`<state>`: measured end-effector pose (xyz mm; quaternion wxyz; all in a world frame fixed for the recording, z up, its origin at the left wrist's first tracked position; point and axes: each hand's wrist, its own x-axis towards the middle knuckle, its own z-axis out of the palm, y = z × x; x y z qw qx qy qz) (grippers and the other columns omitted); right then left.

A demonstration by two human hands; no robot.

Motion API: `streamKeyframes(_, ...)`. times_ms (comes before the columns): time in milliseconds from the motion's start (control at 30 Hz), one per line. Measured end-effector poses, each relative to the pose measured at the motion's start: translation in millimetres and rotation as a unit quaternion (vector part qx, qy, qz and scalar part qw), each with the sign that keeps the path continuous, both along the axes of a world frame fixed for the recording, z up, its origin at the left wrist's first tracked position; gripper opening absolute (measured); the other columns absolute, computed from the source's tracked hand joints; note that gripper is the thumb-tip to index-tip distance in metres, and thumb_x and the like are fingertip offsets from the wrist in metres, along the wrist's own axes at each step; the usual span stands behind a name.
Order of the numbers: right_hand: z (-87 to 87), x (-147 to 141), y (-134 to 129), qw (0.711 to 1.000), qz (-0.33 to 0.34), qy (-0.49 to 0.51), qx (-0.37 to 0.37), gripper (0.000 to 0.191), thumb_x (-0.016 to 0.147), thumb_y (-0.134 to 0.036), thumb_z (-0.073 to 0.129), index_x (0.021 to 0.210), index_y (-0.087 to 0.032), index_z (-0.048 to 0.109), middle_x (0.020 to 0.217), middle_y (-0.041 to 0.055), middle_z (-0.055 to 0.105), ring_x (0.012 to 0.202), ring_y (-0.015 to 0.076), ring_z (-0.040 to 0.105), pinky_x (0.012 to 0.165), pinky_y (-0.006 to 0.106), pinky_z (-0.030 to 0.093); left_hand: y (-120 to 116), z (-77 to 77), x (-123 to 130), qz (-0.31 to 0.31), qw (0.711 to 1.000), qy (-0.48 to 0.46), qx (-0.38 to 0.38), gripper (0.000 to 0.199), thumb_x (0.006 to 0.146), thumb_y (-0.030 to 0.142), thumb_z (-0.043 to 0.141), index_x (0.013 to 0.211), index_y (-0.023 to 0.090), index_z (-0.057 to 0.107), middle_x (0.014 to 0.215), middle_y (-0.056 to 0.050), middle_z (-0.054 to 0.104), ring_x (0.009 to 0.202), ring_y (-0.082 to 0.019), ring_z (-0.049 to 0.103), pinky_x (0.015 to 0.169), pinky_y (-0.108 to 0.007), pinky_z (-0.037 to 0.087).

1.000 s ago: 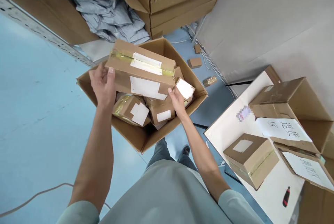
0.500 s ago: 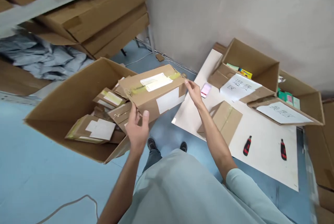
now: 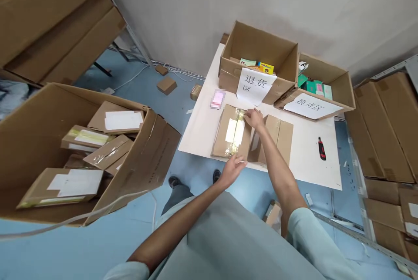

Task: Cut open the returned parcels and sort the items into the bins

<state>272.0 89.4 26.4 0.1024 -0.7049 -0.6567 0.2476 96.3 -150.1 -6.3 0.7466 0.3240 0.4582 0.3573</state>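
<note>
A taped cardboard box (image 3: 224,137) with white labels lies on the white table near its front left part. My left hand (image 3: 232,170) grips its near end, fingers at the front edge. At the far right corner of that box, my right hand (image 3: 254,119) has its fingers curled on the top edge. Just right of it stands a second cardboard box (image 3: 283,140), partly hidden by my right forearm. A red and black box cutter (image 3: 321,148) rests farther right on the table. A phone (image 3: 217,98), blurred, lies behind the first box.
Two open cartons with handwritten paper signs, a left one (image 3: 225,75) and a right one (image 3: 349,92), stand along the back of the white table (image 3: 196,140). A big open carton (image 3: 156,149) of parcels is at the left. Stacked cartons (image 3: 385,127) line the right side.
The labelled box has gone from above the big parcel carton to the table, carried by both hands. My view has turned rightward.
</note>
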Motion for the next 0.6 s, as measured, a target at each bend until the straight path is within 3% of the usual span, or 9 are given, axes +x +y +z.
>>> streamKeyframes(67,-2.9,1,-13,0.999,0.005,0.03,0.031,0.024,0.1,-0.02,0.067,0.113,-0.018,0.086,0.161,0.0183,0.072,0.167,0.0397,0.048,0.143,0.064,0.024,11,4.6,23,-0.013,1.0,-0.005,0.009,0.075,0.082,0.05,0.097,0.146,0.02,0.073,0.145,-0.024,0.08,0.143,-0.042,0.074,0.128,-0.061,0.054)
streamKeyframes(133,-6.0,-12,-25,0.994,0.014,0.075,0.074,0.027,0.101,-0.025,0.067,0.118,-0.02,0.086,0.164,0.0171,0.07,0.168,0.0396,0.048,0.144,0.066,0.025,22,8.3,29,-0.004,0.999,-0.004,0.04,0.061,0.083,0.043,0.095,0.137,0.02,0.077,0.129,-0.02,0.086,0.13,-0.037,0.081,0.12,-0.056,0.06)
streamKeyframes(233,-11.0,-50,-42,0.984,0.047,0.128,0.116,0.033,0.103,-0.034,0.066,0.124,-0.02,0.086,0.154,0.0188,0.076,0.16,0.0376,0.057,0.143,0.061,0.031,33,8.3,1,0.04,0.995,0.023,0.088,0.051,0.085,0.035,0.088,0.133,0.02,0.078,0.11,-0.012,0.088,0.106,-0.029,0.085,0.103,-0.045,0.066)
streamKeyframes(367,-19.6,-126,-64,0.973,0.105,0.174,0.106,0.041,0.106,-0.049,0.063,0.127,-0.022,0.086,0.15,0.0191,0.079,0.155,0.0386,0.063,0.138,0.06,0.042,42,-0.9,-89,0.146,0.984,0.068,0.075,0.048,0.081,0.03,0.085,0.128,0.018,0.079,0.091,-0.004,0.081,0.08,-0.021,0.079,0.083,-0.036,0.064)
streamKeyframes(500,-33.6,-220,-78,0.966,0.154,0.199,0.063,0.045,0.105,-0.056,0.063,0.126,-0.023,0.086,0.146,0.0186,0.081,0.152,0.0404,0.067,0.133,0.063,0.047,42,-12.7,-215,0.275,0.957,0.084,0.025,0.044,0.077,0.031,0.085,0.118,0.019,0.079,0.08,-0.001,0.074,0.077,-0.021,0.078,0.081,-0.036,0.064)
streamKeyframes(600,-45.9,-295,-87,0.96,0.191,0.206,0.022,0.043,0.104,-0.055,0.063,0.122,-0.024,0.086,0.142,0.0185,0.083,0.142,0.0395,0.074,0.13,0.061,0.052,28,-23.3,-313,0.356,0.929,0.1,0.001,0.044,0.077,0.037,0.083,0.117,0.02,0.078,0.082,-0.002,0.075,0.081,-0.024,0.08,0.083,-0.037,0.065)
